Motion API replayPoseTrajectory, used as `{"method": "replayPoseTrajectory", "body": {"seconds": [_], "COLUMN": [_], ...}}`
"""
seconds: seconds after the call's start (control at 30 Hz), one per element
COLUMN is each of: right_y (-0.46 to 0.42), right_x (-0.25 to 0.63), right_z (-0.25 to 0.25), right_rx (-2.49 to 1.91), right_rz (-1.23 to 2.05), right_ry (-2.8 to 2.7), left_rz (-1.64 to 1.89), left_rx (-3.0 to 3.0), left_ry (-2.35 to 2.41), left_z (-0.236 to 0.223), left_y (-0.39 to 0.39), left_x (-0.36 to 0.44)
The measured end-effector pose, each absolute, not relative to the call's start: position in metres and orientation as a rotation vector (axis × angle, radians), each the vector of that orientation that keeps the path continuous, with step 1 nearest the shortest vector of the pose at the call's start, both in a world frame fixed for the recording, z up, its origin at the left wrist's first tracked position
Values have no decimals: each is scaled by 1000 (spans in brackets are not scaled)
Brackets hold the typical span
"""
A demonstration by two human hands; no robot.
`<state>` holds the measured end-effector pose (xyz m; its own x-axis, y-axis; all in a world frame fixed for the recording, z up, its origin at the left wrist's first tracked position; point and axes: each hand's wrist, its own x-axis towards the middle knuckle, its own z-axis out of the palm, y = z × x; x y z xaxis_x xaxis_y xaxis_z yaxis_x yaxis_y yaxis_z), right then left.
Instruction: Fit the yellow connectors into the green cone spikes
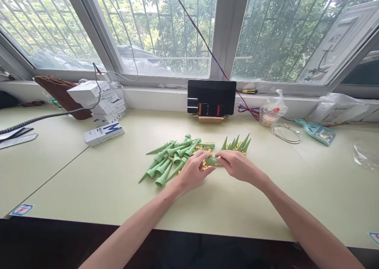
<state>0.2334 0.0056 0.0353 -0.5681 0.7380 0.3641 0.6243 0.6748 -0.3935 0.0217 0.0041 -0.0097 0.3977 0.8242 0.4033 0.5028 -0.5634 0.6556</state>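
Note:
A green plastic watering spike [211, 160] with a ribbed cap is between my two hands, partly covered by fingers. My left hand [194, 169] curls its fingers and thumb around one end of it. From the other side, my right hand [237, 165] pinches at its right end; whether a small piece is also in those fingertips is hidden. Left of my left hand lies a loose pile of green spikes [161, 168], pointing several ways. Small yellow pieces [204, 147] are scattered under and behind my hands. Beyond my right hand, several green spikes [244, 142] stand points up among yellow pieces.
At the back, a black tablet [211, 91] leans on the sill behind a phone [211, 110] on a cardboard stand [211, 120]. White boxes [104, 134] are at the left. A bagged cup [271, 113], a coiled white cable [286, 134] and a teal packet [318, 131] lie right.

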Motion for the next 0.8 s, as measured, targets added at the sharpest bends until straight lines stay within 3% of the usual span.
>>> {"method": "replayPoseTrajectory", "body": {"seconds": [0.4,0.8], "right_y": [-7,-2], "right_x": [218,209], "right_z": [3,-23], "right_rx": [-888,-1025], "right_rz": [343,374], "right_ry": [-1684,-1907], "left_rz": [1074,1056], "left_rx": [1865,1380], "left_ry": [907,830], "left_z": [1,10], "left_y": [7,10], "left_x": [23,21]}}
